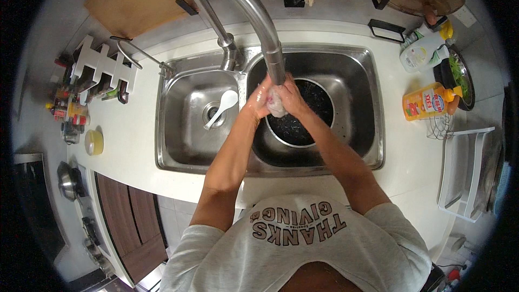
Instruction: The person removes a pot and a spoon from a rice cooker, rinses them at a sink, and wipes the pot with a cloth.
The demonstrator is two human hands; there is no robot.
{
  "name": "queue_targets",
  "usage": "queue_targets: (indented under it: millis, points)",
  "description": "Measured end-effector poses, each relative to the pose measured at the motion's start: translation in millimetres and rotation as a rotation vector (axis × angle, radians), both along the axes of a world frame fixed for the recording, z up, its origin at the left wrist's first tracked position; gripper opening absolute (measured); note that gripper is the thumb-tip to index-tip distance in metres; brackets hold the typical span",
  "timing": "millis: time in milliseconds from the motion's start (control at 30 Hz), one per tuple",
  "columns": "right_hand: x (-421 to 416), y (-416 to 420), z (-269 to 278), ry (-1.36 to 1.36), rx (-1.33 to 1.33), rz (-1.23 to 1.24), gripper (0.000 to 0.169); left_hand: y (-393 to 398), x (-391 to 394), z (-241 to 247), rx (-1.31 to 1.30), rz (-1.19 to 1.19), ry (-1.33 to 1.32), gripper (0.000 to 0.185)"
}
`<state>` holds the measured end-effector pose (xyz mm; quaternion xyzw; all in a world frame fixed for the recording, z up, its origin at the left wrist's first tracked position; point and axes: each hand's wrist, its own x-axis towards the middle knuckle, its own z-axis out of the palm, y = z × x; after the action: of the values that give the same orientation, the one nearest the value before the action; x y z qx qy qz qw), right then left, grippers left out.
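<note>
Between both hands I hold a wet, pale cloth or sponge [277, 102] with a pinkish spot, just under the mouth of the steel faucet [275, 63]. My left hand [259, 96] closes on it from the left side, and my right hand [294, 96] from the right. The faucet partly hides my fingers. Below them, a round black pan [302, 129] with a light rim lies in the right basin [348, 89]; it looks wet inside. A white spoon [222, 109] rests over the drain of the left basin [182, 129].
Right of the sink stand an orange detergent bottle [429, 101], clear spray bottles [419, 52], a bowl of green leaves [460, 77] and a white rack [464, 174]. At the left are a white holder [101, 65], spice jars [75, 109] and a yellow round container [94, 142].
</note>
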<state>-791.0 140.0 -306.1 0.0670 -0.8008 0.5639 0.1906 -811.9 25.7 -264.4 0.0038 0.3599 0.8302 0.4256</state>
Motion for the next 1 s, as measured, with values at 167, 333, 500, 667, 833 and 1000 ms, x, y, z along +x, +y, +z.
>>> queue_targets:
  millis: [167, 333, 500, 667, 833, 1000]
  points:
    - [-9.5, 4.8, 2.2, -0.293, 0.105, -0.268, 0.072, 22.0, 22.0, -9.5, -0.272, 0.265, 0.061, 0.034]
    - [22.4, 12.0, -8.9, -0.456, -0.931, 0.669, 0.061, 8.2, -3.9, -11.5, -0.100, 0.185, 0.121, 0.019]
    - [23.2, 15.7, 20.0, -0.921, -1.112, 0.861, 0.028, 2.9, 1.2, 20.6, -0.201, -0.038, 0.436, 0.031]
    - [18.7, -3.7, 40.3, -0.847, -0.572, 0.363, 0.027, 14.0, -7.2, 24.3, -0.440, 0.152, 0.630, 0.018]
    - [18.3, -8.0, 30.4, -0.285, 0.260, -0.064, 0.032, 34.4, 0.2, 2.7, -0.366, 0.631, 0.369, 0.011]
    - [10.9, -5.3, 34.9, -0.233, 0.677, -0.293, 0.025, 53.3, 2.6, 0.5, -0.304, 0.835, 0.060, 0.011]
